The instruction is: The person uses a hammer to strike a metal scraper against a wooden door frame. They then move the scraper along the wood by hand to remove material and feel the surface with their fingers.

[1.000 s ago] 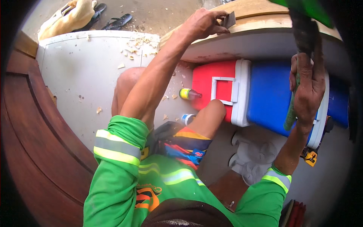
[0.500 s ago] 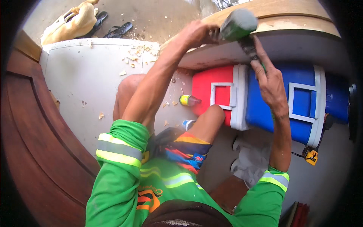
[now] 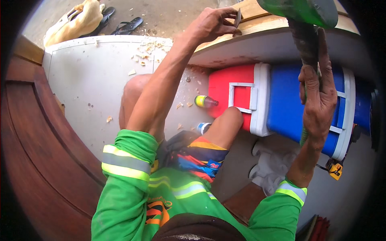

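My right hand [image 3: 319,90] is closed around the dark handle of a green-headed mallet [image 3: 301,10], raised at the upper right, its head partly cut off by the picture's rim. Its index finger lies stretched along the handle. At the top middle, my left hand [image 3: 215,25] pinches a thin, flat, greyish metal piece [image 3: 238,18], which stands at the pale wooden edge [image 3: 259,27] of a door or panel. Whether this piece is a chisel blade or a hinge leaf, I cannot tell. The mallet head is apart from it.
A red cooler [image 3: 225,82] and a blue cooler [image 3: 283,102] lie below the panel. A bottle [image 3: 206,101] and a blue-and-white can [image 3: 203,127] are near my knee. Wood chips [image 3: 146,56] dot the floor. A dog [image 3: 76,24] lies beside flip-flops [image 3: 128,26]. A brown panelled door [image 3: 36,140] is at left.
My right hand has lifted the mallet up and to the right, away from my left hand. The metal piece in my left hand, hidden earlier behind the mallet head, now shows.
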Action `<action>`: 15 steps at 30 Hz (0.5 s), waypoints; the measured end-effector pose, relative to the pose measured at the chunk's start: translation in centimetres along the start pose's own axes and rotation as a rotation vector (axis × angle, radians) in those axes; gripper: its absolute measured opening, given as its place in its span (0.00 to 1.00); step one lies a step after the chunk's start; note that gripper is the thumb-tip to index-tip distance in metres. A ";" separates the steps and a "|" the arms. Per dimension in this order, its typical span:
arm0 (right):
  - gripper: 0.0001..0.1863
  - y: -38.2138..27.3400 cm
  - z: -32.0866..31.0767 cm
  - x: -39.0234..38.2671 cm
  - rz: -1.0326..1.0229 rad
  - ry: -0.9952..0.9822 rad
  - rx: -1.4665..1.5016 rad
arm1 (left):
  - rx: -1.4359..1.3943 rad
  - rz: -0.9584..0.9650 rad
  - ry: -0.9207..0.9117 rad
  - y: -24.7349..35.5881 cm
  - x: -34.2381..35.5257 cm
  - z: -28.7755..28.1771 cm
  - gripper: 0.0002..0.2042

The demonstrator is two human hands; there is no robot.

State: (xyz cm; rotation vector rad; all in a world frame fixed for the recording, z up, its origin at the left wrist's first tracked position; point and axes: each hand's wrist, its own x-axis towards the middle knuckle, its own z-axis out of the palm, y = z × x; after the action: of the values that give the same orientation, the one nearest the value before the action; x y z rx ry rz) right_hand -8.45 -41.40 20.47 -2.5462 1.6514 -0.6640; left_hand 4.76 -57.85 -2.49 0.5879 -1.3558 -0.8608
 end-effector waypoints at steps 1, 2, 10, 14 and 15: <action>0.27 -0.6 0.1 0.0 0.064 0.012 -0.009 | 0.022 0.003 0.004 0.0 -0.1 0.1 0.22; 0.27 -0.9 -0.1 0.1 0.061 0.007 -0.010 | 0.045 0.006 0.010 0.1 -0.1 0.1 0.22; 0.27 0.5 1.8 2.2 -0.150 -0.309 -0.201 | 0.241 -0.141 -0.067 2.2 -1.0 -0.4 0.20; 0.26 -1.4 -0.2 1.2 0.024 -0.195 -0.083 | 0.046 -0.033 0.017 -0.6 -0.7 -0.3 0.20; 0.26 -1.0 -0.3 0.7 -0.034 -0.111 -0.058 | 0.051 -0.023 0.027 -0.9 -0.5 0.1 0.22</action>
State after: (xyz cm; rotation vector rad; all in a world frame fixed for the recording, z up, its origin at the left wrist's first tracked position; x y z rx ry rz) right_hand -7.43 -41.50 21.19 -2.6037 1.6187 -0.4739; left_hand 4.45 -57.95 -3.53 0.6541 -1.3516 -0.8361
